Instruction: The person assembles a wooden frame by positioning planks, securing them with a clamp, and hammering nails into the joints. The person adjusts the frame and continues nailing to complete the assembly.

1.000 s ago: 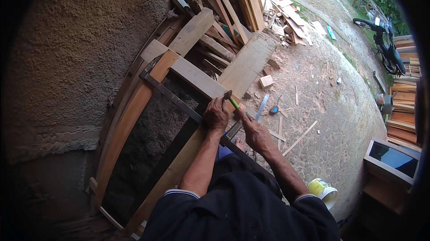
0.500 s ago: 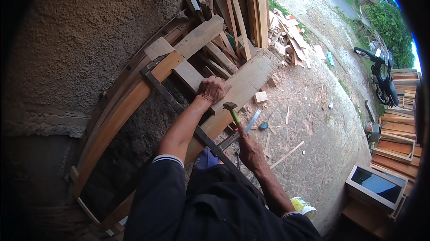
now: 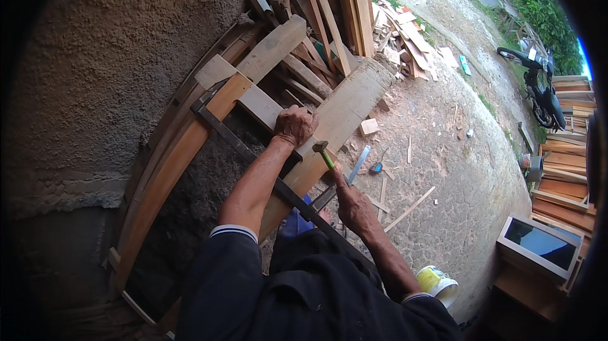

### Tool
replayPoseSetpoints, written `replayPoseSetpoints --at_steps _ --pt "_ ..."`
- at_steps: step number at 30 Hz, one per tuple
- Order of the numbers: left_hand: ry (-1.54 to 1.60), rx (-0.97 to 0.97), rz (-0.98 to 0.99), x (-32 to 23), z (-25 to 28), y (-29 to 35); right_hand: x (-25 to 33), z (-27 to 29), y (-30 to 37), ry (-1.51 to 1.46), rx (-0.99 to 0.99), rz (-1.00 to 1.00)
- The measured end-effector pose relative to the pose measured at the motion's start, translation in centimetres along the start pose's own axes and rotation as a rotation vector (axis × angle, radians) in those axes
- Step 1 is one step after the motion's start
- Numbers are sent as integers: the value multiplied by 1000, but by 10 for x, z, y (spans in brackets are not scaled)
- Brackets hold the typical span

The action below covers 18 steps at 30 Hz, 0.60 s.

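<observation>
- The right grip (image 3: 356, 209) is closed around the green handle of a hammer (image 3: 327, 158); the handle's lower end is hidden inside the fist.
- The hammer's head sits just ahead of the right grip, over the near beam of a wooden frame (image 3: 260, 104); I can't tell whether it touches the wood.
- The left grip (image 3: 296, 124) is curled on the frame's crosspiece, ahead and to the left of the right one. Its fingertips are out of sight, so I can't tell whether it pinches anything.
- A dark metal bar (image 3: 228, 134) crosses the frame, passing out of sight beneath the left forearm, behind that grip.
- The frame's far-left beam bends away from the left grip, its lower end fading into shadow.
- Behind the right grip, past the forearm, a white and yellow bucket (image 3: 438, 285) is partly covered by the sleeve; I can't make out its contents.
- Well off to the right of the right grip, a grey container (image 3: 535, 168) stands near stacked timber (image 3: 560, 183); its inside is too small to read.
- Just right of the hammer, a pale blue strip (image 3: 360, 164) and a tape measure (image 3: 377, 168) lie on the floor (image 3: 462, 214).
</observation>
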<state>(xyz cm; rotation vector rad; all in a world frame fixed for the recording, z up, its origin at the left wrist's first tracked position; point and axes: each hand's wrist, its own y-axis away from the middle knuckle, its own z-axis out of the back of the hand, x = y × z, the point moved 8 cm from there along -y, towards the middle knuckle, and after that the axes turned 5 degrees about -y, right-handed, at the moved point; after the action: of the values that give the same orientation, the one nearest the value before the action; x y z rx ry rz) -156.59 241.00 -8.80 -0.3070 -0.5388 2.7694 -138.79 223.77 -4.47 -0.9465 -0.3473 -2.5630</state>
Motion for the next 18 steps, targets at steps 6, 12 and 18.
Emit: replayPoseSetpoints --at_steps 6,12,18 --pt "10 -30 1 0 2 2 9 7 11 -101 -186 130" --pt "17 20 31 1 3 -1 -3 -6 4 -23 -57 37" --pt "16 21 32 0 1 1 -2 -7 10 -2 -37 -24"
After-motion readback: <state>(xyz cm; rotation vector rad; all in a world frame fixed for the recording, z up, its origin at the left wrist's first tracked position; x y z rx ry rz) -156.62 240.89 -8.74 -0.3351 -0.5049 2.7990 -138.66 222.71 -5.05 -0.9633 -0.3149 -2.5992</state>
